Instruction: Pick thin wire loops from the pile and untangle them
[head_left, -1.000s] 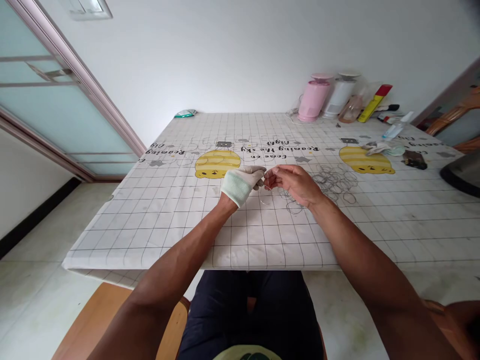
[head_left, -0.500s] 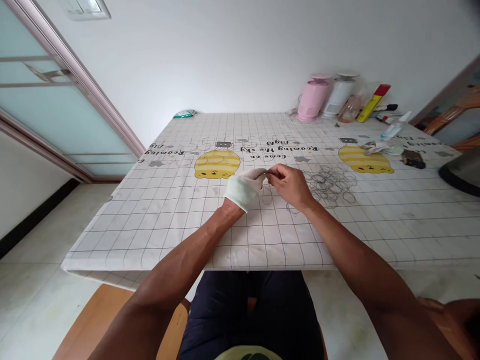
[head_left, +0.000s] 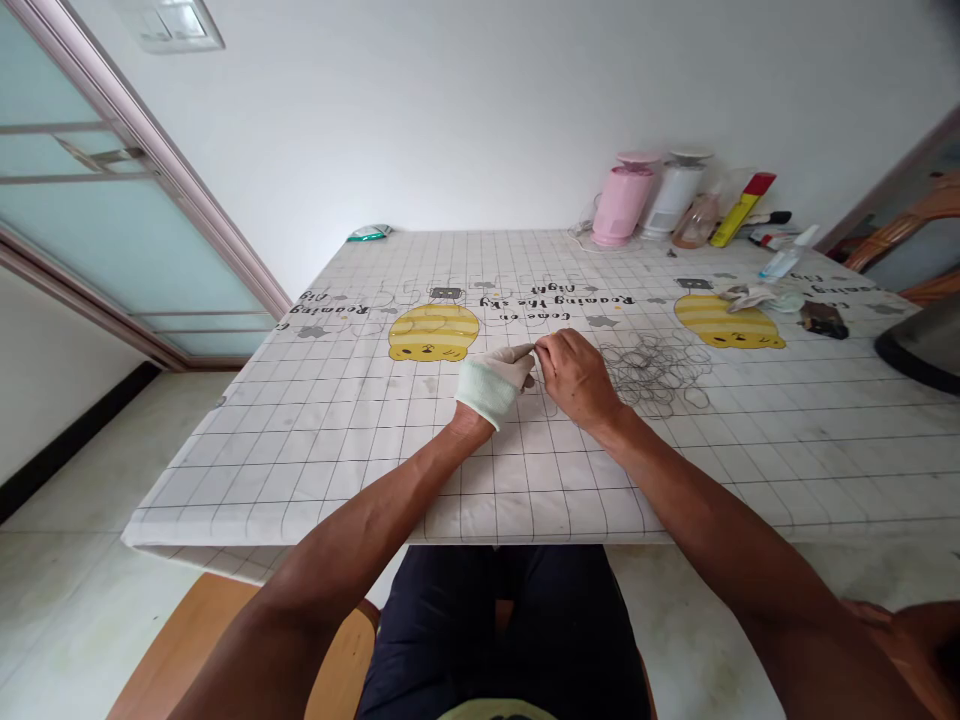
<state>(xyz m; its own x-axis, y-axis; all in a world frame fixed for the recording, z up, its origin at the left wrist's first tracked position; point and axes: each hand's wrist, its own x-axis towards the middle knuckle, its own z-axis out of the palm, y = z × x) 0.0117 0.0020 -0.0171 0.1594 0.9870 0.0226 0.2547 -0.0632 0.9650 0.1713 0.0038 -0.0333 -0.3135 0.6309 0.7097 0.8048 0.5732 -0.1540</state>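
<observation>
Brought closer together since the earlier frame: left hand [head_left: 513, 371], in white knitted glove [head_left: 484, 390] with pale green cuff, and bare right hand [head_left: 574, 376]. Closed in narrow pinch at both grips, on thin grey wire [head_left: 535, 347], hardly visible. Near tangled heap of thin loops [head_left: 660, 375], spread on desk with white checked cloth [head_left: 337, 450].

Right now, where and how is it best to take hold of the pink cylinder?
Probably grip the pink cylinder around its upright body, below the wider top disc, coming from the near side. The wall is behind it and the white cylinder stands close on its right, so the front looks more open.
</observation>
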